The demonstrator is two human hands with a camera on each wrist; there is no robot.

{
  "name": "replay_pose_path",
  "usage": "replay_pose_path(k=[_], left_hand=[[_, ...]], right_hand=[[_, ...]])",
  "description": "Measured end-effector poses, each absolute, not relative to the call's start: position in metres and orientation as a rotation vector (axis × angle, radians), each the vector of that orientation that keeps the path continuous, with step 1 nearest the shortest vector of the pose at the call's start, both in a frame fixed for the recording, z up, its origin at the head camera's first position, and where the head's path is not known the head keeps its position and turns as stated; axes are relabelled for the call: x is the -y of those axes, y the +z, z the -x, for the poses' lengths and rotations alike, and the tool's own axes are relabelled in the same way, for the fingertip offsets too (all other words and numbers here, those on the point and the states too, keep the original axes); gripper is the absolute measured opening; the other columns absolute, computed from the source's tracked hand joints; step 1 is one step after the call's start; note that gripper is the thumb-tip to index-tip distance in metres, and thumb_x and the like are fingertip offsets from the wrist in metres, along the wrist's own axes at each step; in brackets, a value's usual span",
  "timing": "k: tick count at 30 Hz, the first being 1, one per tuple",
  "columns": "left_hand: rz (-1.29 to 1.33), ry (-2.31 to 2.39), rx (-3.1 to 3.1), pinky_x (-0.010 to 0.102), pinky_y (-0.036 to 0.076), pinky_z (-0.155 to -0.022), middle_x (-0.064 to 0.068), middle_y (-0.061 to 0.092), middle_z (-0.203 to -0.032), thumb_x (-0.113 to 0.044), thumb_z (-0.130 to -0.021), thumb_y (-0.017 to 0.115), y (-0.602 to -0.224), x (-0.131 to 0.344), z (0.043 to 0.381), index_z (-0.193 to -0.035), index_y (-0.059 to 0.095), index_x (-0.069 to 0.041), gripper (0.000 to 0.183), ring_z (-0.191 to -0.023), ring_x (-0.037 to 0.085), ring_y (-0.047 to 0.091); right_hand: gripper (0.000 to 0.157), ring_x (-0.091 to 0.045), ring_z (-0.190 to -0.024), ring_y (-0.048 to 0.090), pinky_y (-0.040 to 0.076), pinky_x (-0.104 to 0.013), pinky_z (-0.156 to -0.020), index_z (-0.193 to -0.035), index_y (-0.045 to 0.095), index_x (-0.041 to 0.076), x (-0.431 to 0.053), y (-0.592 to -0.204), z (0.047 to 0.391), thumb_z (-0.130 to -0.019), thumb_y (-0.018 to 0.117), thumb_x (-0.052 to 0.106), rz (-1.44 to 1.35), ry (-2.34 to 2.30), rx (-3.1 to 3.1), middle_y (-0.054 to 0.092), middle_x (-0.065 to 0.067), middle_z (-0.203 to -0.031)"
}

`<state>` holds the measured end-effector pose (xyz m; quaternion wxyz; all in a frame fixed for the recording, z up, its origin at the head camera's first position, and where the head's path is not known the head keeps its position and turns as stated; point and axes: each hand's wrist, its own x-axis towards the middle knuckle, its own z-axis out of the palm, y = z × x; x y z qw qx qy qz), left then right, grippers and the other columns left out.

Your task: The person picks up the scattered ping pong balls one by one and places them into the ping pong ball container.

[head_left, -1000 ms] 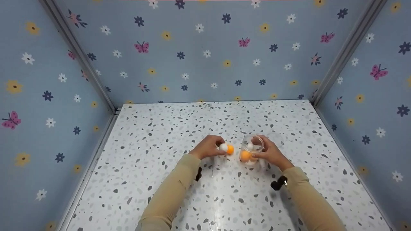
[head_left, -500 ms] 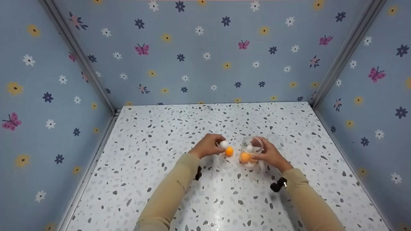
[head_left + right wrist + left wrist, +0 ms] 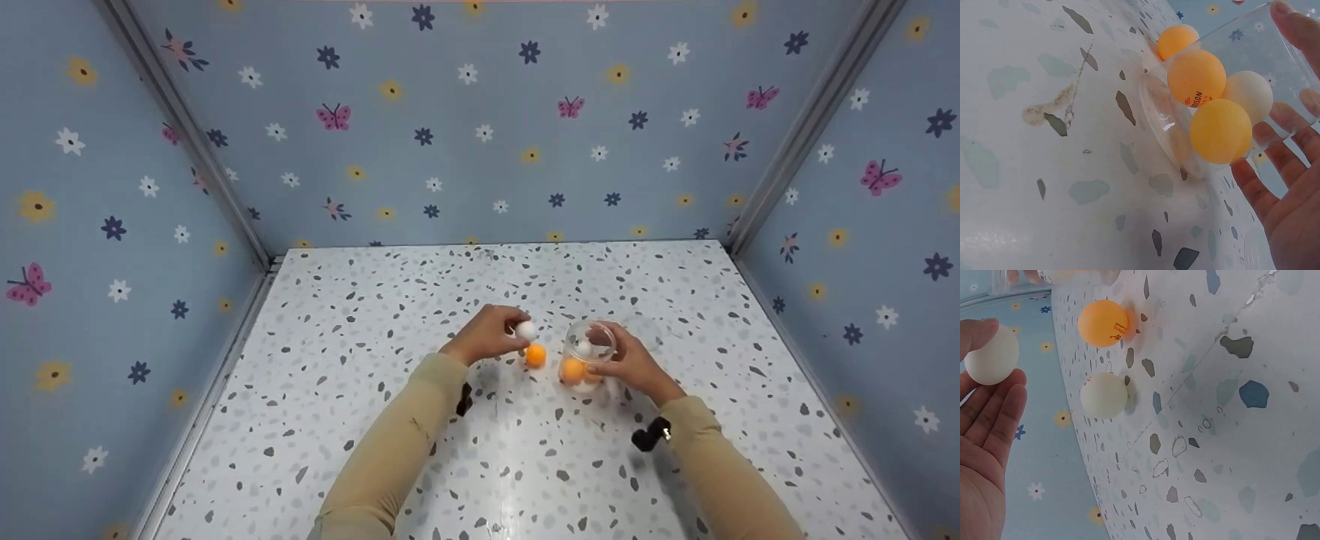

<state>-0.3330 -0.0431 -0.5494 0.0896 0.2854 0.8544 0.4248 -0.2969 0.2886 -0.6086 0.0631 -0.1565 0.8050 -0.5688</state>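
Note:
My left hand (image 3: pixel 491 332) pinches a white ping-pong ball (image 3: pixel 992 355) between thumb and fingers, held above the table. Just below it on the tabletop sits an orange ping-pong ball (image 3: pixel 535 355). A second white ball (image 3: pixel 1104 395) rests beside the orange one in the left wrist view; my left hand mostly hides it from the head view. My right hand (image 3: pixel 634 360) grips a clear open-topped plastic jar (image 3: pixel 592 330) round its side. Inside the jar are orange balls (image 3: pixel 1221 131) and a white ball (image 3: pixel 1248 95). The jar's base touches the table.
Behind my right hand a clear round disc, perhaps a lid (image 3: pixel 646 331), lies flat on the speckled table (image 3: pixel 480 465). Blue flowered panels (image 3: pixel 480 135) stand at the back and both sides. Black wrist cameras (image 3: pixel 651 431) hang beneath both wrists.
My left hand has lifted the white ball a little, up and away from the orange ball on the table. The right hand and the jar have stayed almost still.

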Motion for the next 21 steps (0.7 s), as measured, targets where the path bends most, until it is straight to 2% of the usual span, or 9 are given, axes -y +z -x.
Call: replay_pose_path(k=[8, 13, 21], left_hand=[[-0.894, 1.256, -2.568, 0.038, 0.06, -0.095, 0.01, 0.079, -0.122, -0.011, -0.095, 0.08, -0.542, 0.043, 0.334, -0.131, 0.076, -0.004, 0.037, -0.104, 0.02, 0.07], [-0.93, 1.275, -2.566, 0.038, 0.061, -0.096, 0.012, 0.079, -0.123, -0.012, -0.095, 0.08, -0.538, 0.042, 0.334, -0.133, 0.075, -0.002, 0.04, -0.104, 0.022, 0.071], [-0.92, 1.298, -2.557, 0.038, 0.062, -0.099, 0.012, 0.078, -0.123, -0.013, -0.095, 0.083, -0.528, 0.037, 0.332, -0.134, 0.075, -0.003, 0.041, -0.107, 0.023, 0.072]], right_hand=[[0.081, -0.049, -0.146, 0.052, 0.052, -0.048, -0.112, -0.157, 0.048, 0.002, -0.288, -0.607, 0.295, -0.088, 0.089, 0.002, 0.484, -1.728, -2.425, 0.058, -0.03, -0.153], [0.081, -0.048, -0.145, 0.054, 0.05, -0.054, -0.115, -0.157, 0.049, 0.003, -0.288, -0.608, 0.296, -0.087, 0.089, 0.003, 0.468, -1.728, -2.432, 0.059, -0.029, -0.153], [0.081, -0.048, -0.144, 0.055, 0.051, -0.047, -0.112, -0.157, 0.049, 0.002, -0.288, -0.61, 0.297, -0.087, 0.089, 0.004, 0.454, -1.724, -2.448, 0.06, -0.029, -0.152]])
